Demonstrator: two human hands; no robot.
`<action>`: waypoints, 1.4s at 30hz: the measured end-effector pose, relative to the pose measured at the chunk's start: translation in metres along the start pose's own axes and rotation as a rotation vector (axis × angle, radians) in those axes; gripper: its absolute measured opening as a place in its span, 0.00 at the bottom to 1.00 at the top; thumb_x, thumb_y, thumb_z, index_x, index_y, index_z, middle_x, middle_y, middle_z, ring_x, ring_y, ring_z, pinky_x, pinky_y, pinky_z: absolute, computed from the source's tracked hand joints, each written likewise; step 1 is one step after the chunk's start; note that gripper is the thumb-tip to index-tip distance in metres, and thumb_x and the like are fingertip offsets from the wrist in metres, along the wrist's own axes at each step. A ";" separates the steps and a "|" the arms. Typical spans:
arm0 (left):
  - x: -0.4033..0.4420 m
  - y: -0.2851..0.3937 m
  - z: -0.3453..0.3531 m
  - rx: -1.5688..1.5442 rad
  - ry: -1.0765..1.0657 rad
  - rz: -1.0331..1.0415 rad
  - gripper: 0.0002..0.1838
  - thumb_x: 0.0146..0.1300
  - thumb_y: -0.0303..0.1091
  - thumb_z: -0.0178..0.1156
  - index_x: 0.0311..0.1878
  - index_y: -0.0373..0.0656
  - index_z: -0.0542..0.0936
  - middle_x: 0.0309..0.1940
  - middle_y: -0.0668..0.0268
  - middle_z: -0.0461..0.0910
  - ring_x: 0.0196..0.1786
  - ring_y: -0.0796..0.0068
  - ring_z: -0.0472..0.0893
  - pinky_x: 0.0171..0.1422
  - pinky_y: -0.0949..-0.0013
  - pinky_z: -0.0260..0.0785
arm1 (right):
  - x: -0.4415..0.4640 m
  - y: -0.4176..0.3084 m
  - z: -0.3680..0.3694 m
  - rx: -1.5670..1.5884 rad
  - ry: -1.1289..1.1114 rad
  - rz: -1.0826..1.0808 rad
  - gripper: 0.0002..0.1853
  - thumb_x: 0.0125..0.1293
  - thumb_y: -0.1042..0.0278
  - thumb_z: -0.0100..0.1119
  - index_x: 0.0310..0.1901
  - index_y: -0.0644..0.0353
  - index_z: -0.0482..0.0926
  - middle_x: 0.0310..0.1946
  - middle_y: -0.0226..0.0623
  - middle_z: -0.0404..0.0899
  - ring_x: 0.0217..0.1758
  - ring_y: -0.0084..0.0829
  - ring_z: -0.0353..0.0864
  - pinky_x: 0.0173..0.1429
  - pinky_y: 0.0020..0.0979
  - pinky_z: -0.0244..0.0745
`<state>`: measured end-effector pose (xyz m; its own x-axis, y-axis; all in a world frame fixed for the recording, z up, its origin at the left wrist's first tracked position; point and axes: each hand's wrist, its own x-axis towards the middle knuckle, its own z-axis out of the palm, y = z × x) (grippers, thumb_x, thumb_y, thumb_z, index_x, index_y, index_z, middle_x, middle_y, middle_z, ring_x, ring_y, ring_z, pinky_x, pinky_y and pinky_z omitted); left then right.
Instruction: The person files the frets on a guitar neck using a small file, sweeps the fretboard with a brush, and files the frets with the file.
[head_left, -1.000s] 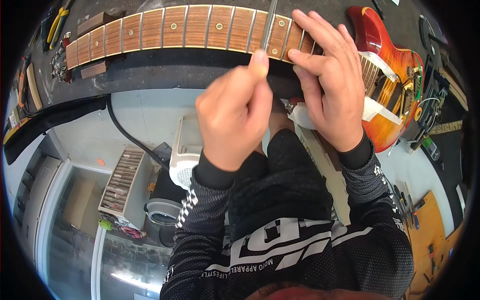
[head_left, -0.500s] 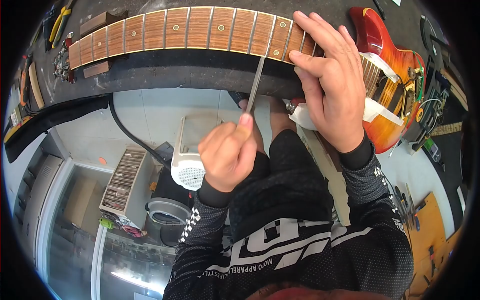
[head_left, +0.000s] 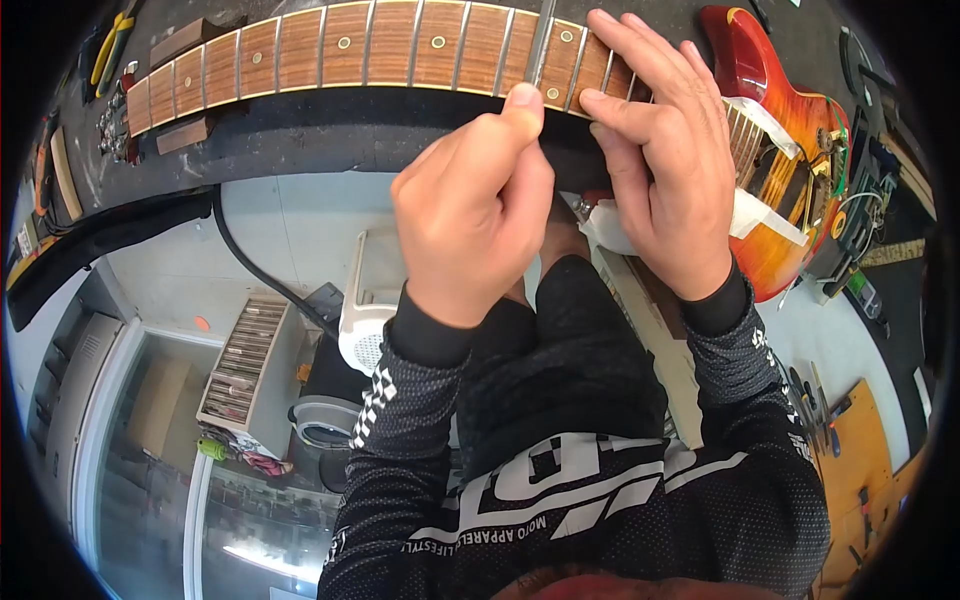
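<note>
An electric guitar [head_left: 742, 60] with a red-orange sunburst body lies across the workbench, its headstock to the left. My left hand [head_left: 470, 205] is closed around a narrow metal file [head_left: 544, 42], thumb on top, and the file lies along a fret near the body end of the wooden fretboard [head_left: 390, 45]. The hand hides the file's near part. Just right of the file, my right hand [head_left: 675, 170] rests with fingers stretched out over the fretboard's upper frets. White masking tape [head_left: 765, 218] covers part of the body beside the pickups.
Wooden blocks [head_left: 185, 135] sit by the neck near the headstock. Yellow-handled pliers [head_left: 112, 55] lie at the bench's upper left. Below the bench are a white plastic stool [head_left: 362, 335] and a black hose [head_left: 250, 262]. Screwdrivers [head_left: 828, 425] stand at the lower right.
My left hand has pushed the file away from me along the fret, from below the fretboard's near edge onto it. The right hand keeps its place. The view has shifted slightly.
</note>
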<state>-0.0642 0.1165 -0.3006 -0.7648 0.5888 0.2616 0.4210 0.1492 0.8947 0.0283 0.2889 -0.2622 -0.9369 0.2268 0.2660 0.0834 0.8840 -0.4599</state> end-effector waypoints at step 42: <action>-0.038 0.032 -0.016 0.204 -0.007 -0.079 0.24 0.60 0.13 0.76 0.61 0.34 0.89 0.29 0.59 0.87 0.25 0.63 0.85 0.31 0.65 0.76 | 0.003 0.009 -0.026 0.096 -0.189 0.055 0.30 0.61 0.83 0.70 0.64 0.44 0.91 0.78 0.45 0.80 0.84 0.52 0.77 0.88 0.65 0.59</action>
<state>-0.0297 0.0861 -0.2766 -0.7959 0.5746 0.1904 0.4504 0.3520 0.8205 0.0349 0.3086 -0.2433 -0.9796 0.1852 0.0784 0.1124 0.8275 -0.5500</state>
